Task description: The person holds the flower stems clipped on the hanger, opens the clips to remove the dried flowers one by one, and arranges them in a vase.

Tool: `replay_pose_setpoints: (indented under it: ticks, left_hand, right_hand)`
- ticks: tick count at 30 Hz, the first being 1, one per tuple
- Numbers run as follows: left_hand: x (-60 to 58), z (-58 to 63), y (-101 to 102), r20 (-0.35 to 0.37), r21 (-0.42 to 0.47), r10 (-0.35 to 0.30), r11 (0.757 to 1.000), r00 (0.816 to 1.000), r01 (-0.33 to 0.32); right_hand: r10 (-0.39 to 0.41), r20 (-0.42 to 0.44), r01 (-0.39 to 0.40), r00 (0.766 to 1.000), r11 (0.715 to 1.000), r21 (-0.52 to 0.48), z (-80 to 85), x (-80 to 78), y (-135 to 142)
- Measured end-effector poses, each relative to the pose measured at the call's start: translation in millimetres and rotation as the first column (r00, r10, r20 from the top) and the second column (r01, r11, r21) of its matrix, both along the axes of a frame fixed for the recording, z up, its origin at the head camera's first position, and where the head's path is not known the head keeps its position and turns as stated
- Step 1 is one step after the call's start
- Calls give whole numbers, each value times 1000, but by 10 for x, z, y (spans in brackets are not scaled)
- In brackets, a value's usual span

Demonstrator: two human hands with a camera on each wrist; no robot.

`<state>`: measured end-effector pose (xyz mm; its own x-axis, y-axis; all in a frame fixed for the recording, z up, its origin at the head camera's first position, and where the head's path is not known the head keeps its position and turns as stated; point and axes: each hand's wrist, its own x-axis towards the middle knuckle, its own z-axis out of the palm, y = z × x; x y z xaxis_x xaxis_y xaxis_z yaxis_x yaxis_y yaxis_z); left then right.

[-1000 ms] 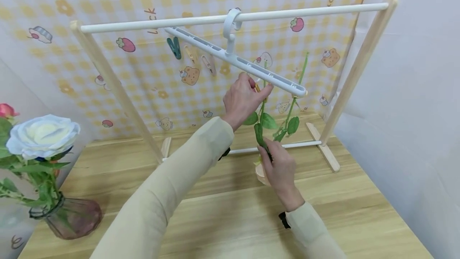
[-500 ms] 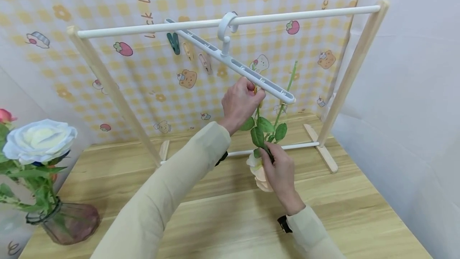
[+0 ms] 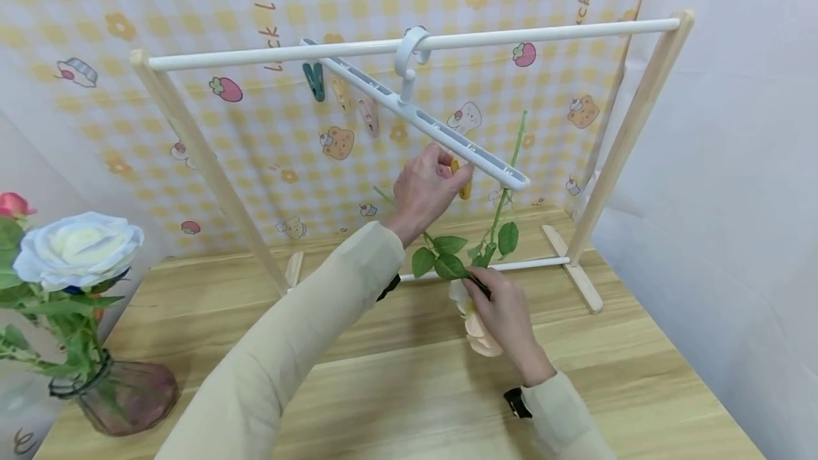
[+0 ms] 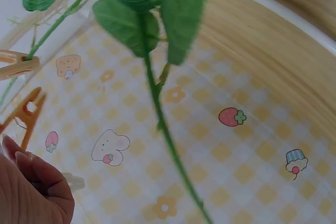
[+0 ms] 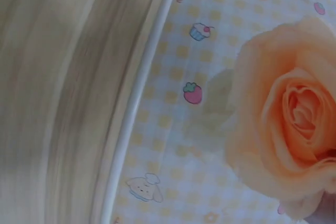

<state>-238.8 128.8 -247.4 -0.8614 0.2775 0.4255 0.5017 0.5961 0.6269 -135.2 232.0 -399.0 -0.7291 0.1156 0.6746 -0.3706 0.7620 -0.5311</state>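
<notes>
My left hand (image 3: 424, 187) pinches an orange clothespin (image 4: 32, 109) just below the right half of a white hanger (image 3: 441, 130). In the left wrist view the clothespin's jaws stand apart from the rose stem (image 4: 165, 129). My right hand (image 3: 508, 311) grips that leafy stem low down, near a peach rose (image 5: 299, 114) whose bloom points downward. The stem slants up and left behind my left hand. A second green stem (image 3: 498, 211) hangs from the hanger's right end, held by a pale orange clothespin (image 4: 18, 65); its bloom cannot be told apart clearly.
The hanger hooks over the white rail (image 3: 549, 35) of a wooden rack (image 3: 639, 133). Green, yellow and pink clothespins (image 3: 314, 81) hang on its left half. A glass vase (image 3: 131, 396) with a pale blue rose (image 3: 79, 250) stands left on the wooden table (image 3: 383, 403).
My right hand has shifted slightly down and right, and the held stem has swung from upright beneath the hanger to a leftward slant. My left hand has stayed near the hanger with the clothespin.
</notes>
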Motion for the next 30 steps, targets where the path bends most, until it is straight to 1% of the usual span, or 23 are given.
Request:
replay_pose_setpoints:
  ticks: [3,5,7,8,9,10,11,12,13,15,16,17,19,20,21,25,26,27,28,29,30]
  left_hand:
    - [8,7,-33,45,-7,-12,1000,999,12]
    - [21,17,-64,58,-8,-40,999,998,40]
    - [48,25,-126,83,-14,-95,995,992,96]
    - [64,24,-172,88,-32,-128,991,988,131]
    - [81,17,-228,85,-66,-167,983,982,173]
    - [102,4,-294,81,-117,-208,969,975,216]
    - [124,-16,-368,66,-183,-253,948,965,261]
    - [143,-44,-446,43,-260,-296,919,954,296]
    - [164,-75,-525,17,-346,-330,884,944,316]
    - [201,-147,-674,-32,-494,-396,805,918,330]
    - [218,-184,-743,-54,-547,-423,770,905,327]
    - [235,-221,-809,-70,-587,-442,743,894,322]
    - [273,-286,-932,-78,-628,-465,710,882,319]
    - [287,-320,-986,-92,-635,-476,704,874,317]
    - [297,-354,-1037,-111,-635,-486,706,867,315]
    - [334,-486,-1237,-173,-618,-514,721,840,314]
    - [338,-525,-1291,-182,-611,-519,725,835,317]
    - [347,-557,-1347,-186,-605,-522,728,832,322]
    - [356,-591,-1407,-192,-599,-526,731,828,326]
    - [366,-625,-1469,-194,-591,-524,737,830,327]
    - [377,-659,-1535,-197,-584,-515,745,834,322]
  right_hand:
    - [66,-32,-68,997,997,-34,39,18,17]
    - [94,-46,-96,995,994,-48,73,37,27]
    - [106,-57,-110,993,992,-61,101,61,36]
    - [109,-64,-113,992,991,-65,109,69,42]
    - [111,-69,-116,991,991,-71,115,73,50]
    - [113,-75,-119,991,990,-76,120,77,57]
    - [117,-81,-123,990,989,-82,124,82,66]
    - [121,-85,-128,989,988,-88,125,82,77]
    - [124,-88,-132,988,987,-93,123,81,87]
    - [130,-98,-139,987,986,-90,120,83,105]
    - [133,-102,-142,986,986,-85,121,87,112]
    - [136,-105,-145,985,986,-79,123,90,118]
    - [142,-111,-150,984,987,-64,125,95,122]
    - [148,-113,-156,982,986,-59,128,97,122]
    - [158,-109,-165,981,984,-60,132,97,121]
    - [220,-106,-229,970,970,-84,152,99,118]
    - [231,-120,-243,966,965,-97,163,93,124]
    - [227,-132,-243,965,962,-124,176,87,135]
    - [205,-156,-230,966,959,-167,191,80,155]
    - [161,-177,-200,971,953,-227,205,66,185]
    - [111,-202,-171,973,935,-311,221,41,224]
